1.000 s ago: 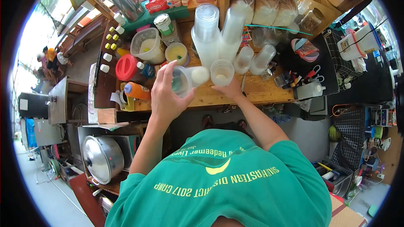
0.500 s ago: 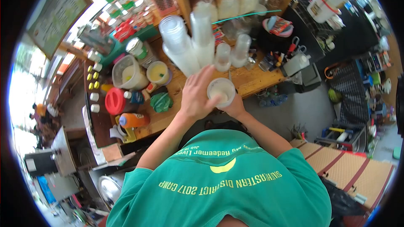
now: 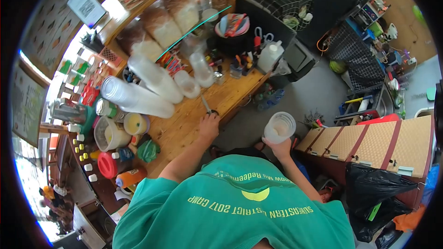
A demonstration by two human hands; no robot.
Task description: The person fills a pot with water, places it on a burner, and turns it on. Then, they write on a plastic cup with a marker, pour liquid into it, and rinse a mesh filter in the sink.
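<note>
My right hand (image 3: 281,146) holds a clear plastic cup (image 3: 279,127) with a little white powder or liquid in the bottom, lifted away from the counter over the floor. My left hand (image 3: 208,126) rests on the front edge of the wooden counter (image 3: 184,124), its fingers touching the black handle of a knife or scissors (image 3: 207,106) lying there. Whether the fingers grip the handle I cannot tell. Stacks of clear plastic cups (image 3: 138,94) lie on the counter behind.
On the counter's left stand a tub of white powder (image 3: 109,134), a yellow-filled tub (image 3: 134,123), a red lid (image 3: 107,165), an orange bottle (image 3: 129,178). Bread bags (image 3: 159,25) fill the shelf. A brown-lidded chest (image 3: 369,143) and black bags (image 3: 374,193) are at right.
My right hand carried the cup off the counter toward the right. My left hand left the cup and dropped to the counter edge by the black handle. My head turned right.
</note>
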